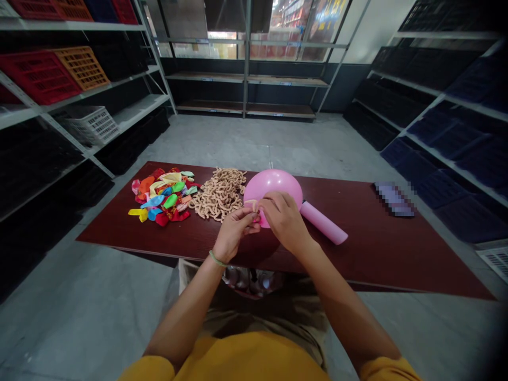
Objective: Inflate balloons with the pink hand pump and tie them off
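Observation:
An inflated pink balloon (273,184) is over the dark red table (381,238), its neck end toward me. My left hand (238,228) pinches at the neck, fingertips together. My right hand (283,217) is closed at the same neck, in front of the balloon. A small beige piece shows between the hands; its exact hold is unclear. Left of the balloon lies a pile of curled beige pieces (218,196), and farther left a heap of uninflated colored balloons (164,196). A pink cylinder (324,223), apparently a hand pump, lies right of my right hand.
A blurred flat object (394,199) lies at the table's right end. Shelves with red, orange and white crates (93,125) stand on the left, dark blue crates (448,174) on the right. A metal rack (246,79) stands at the back.

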`<state>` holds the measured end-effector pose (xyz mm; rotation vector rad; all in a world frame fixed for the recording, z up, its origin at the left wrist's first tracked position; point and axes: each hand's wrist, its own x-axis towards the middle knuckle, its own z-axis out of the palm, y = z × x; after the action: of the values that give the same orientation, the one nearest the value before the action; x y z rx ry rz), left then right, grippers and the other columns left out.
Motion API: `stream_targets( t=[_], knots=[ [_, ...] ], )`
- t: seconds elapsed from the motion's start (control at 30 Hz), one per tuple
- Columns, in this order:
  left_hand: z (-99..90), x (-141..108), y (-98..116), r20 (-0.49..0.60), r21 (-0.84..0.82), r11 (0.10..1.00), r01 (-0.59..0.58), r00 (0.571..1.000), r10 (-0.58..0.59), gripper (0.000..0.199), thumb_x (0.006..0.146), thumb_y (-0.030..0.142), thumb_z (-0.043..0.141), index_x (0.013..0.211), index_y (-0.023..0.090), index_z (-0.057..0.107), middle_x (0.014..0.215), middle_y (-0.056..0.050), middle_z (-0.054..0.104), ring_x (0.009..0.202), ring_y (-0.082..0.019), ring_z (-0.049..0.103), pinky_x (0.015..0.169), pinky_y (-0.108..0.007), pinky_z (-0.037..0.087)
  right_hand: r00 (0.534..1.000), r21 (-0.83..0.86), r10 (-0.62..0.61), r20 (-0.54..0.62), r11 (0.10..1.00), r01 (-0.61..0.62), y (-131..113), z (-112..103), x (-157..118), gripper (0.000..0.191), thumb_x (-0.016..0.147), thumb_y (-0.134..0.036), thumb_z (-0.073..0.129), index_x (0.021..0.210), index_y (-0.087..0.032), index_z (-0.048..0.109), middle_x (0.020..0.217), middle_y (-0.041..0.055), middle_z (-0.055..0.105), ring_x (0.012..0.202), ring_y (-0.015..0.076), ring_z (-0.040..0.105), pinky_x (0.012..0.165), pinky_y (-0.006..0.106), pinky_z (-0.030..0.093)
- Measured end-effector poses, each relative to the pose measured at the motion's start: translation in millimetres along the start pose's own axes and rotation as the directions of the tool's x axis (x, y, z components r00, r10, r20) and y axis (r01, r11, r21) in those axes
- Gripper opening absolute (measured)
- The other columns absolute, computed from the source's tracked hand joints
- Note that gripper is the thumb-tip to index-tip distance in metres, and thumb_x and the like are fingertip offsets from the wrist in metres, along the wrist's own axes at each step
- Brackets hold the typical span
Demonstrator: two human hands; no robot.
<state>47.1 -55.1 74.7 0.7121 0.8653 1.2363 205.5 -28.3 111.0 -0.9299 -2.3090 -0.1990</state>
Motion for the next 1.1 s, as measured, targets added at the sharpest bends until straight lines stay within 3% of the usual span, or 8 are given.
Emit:
stream_targets(
  t=[0.17, 0.3, 0.37, 0.47, 0.6, 0.77, 0.9, 1.1],
  knots=[
    [8.5, -1.6, -7.1, -0.077, 0.039, 0.995, -0.092, 0.992, 0.095, 0.022, 0.072, 0.032, 0.079, 0.081, 0.014, 0.07, 0.077, 0.0, 0.066, 0.063, -0.009, 0.06, 0.063, -0.021, 0.054, 0.992, 0.18, 0.119, -0.047, 0.978, -0.109, -7.0, -9.4, -2.6, 0.016, 0.095, -0.019, 0.049, 0.104, -0.02, 0.062, 0.109, 0.0119, 0.058, 0.105, 0.0261, 0.051, 0.095, 0.045, 0.045],
    [13.9, -4.4, -9.7, -0.045, 0.117, 0.981, -0.154, 0.986, 0.16, 0.021, 0.071, 0.033, 0.078, 0.079, 0.015, 0.071, 0.079, 0.0, 0.068, 0.069, -0.011, 0.061, 0.067, -0.023, 0.054, 0.987, 0.137, 0.162, 0.02, 0.977, -0.163, -8.8, -8.9, 0.9, 0.017, 0.092, -0.032, 0.059, 0.098, -0.018, 0.066, 0.105, 0.0127, 0.058, 0.103, 0.029, 0.05, 0.094, 0.048, 0.044],
    [14.4, -5.0, -9.8, -0.015, 0.173, 0.971, -0.167, 0.985, 0.173, 0.02, 0.073, 0.033, 0.076, 0.08, 0.015, 0.072, 0.078, -0.001, 0.069, 0.069, -0.011, 0.061, 0.068, -0.023, 0.053, 0.984, 0.166, 0.174, 0.029, 0.97, -0.177, -6.4, -7.9, 3.2, 0.013, 0.09, -0.03, 0.062, 0.095, -0.019, 0.067, 0.103, 0.0112, 0.058, 0.102, 0.0284, 0.05, 0.094, 0.048, 0.044],
    [13.6, -4.8, -7.7, 0.0, 0.205, 0.971, -0.124, 0.992, 0.126, 0.024, 0.073, 0.034, 0.078, 0.087, 0.015, 0.075, 0.08, -0.002, 0.071, 0.067, -0.012, 0.063, 0.068, -0.024, 0.054, 0.98, 0.276, 0.198, 0.032, 0.94, -0.199, -0.3, -8.2, 5.1, 0.005, 0.087, -0.019, 0.063, 0.09, -0.021, 0.066, 0.101, 0.0084, 0.061, 0.103, 0.0265, 0.052, 0.094, 0.046, 0.044],
    [12.1, -4.1, -0.1, -0.017, 0.118, 0.993, -0.022, 1.0, 0.024, 0.035, 0.066, 0.033, 0.084, 0.095, 0.014, 0.076, 0.082, -0.004, 0.073, 0.065, -0.011, 0.065, 0.068, -0.025, 0.055, 0.97, 0.476, 0.237, 0.051, 0.848, -0.232, 10.6, -11.9, 2.7, 0.011, 0.091, -0.016, 0.055, 0.098, -0.023, 0.058, 0.105, 0.006, 0.062, 0.106, 0.0228, 0.054, 0.097, 0.044, 0.044],
    [9.2, -3.3, 9.7, 0.024, 0.07, 0.995, 0.074, 0.997, -0.076, 0.037, 0.068, 0.033, 0.084, 0.099, 0.013, 0.076, 0.088, -0.007, 0.073, 0.066, -0.011, 0.066, 0.068, -0.025, 0.056, 0.981, 0.617, 0.139, 0.133, 0.763, -0.192, 23.7, -19.3, 0.1, 0.01, 0.095, -0.022, 0.051, 0.102, -0.025, 0.058, 0.113, 0.0054, 0.063, 0.113, 0.0209, 0.056, 0.1, 0.043, 0.043],
    [6.9, -2.0, 11.2, 0.103, 0.144, 0.987, 0.073, 0.991, -0.089, 0.028, 0.072, 0.035, 0.08, 0.088, 0.012, 0.076, 0.087, -0.006, 0.071, 0.066, -0.011, 0.065, 0.069, -0.026, 0.057, 0.984, 0.589, 0.071, 0.166, 0.793, -0.157, 29.4, -20.5, 8.9, 0.007, 0.093, -0.025, 0.059, 0.095, -0.025, 0.065, 0.097, 0.0019, 0.069, 0.1, 0.0199, 0.06, 0.095, 0.04, 0.044],
    [10.2, -1.7, 8.7, 0.107, 0.176, 0.984, 0.015, 0.994, -0.034, 0.027, 0.069, 0.034, 0.082, 0.086, 0.014, 0.074, 0.082, -0.004, 0.069, 0.066, -0.011, 0.064, 0.068, -0.026, 0.056, 0.986, 0.508, -0.014, 0.167, 0.858, -0.074, 35.5, -3.7, 27.1, 0.009, 0.089, -0.029, 0.064, 0.086, -0.024, 0.07, 0.081, -0.001, 0.071, 0.079, 0.017, 0.059, 0.084, 0.036, 0.044]
  ],
)
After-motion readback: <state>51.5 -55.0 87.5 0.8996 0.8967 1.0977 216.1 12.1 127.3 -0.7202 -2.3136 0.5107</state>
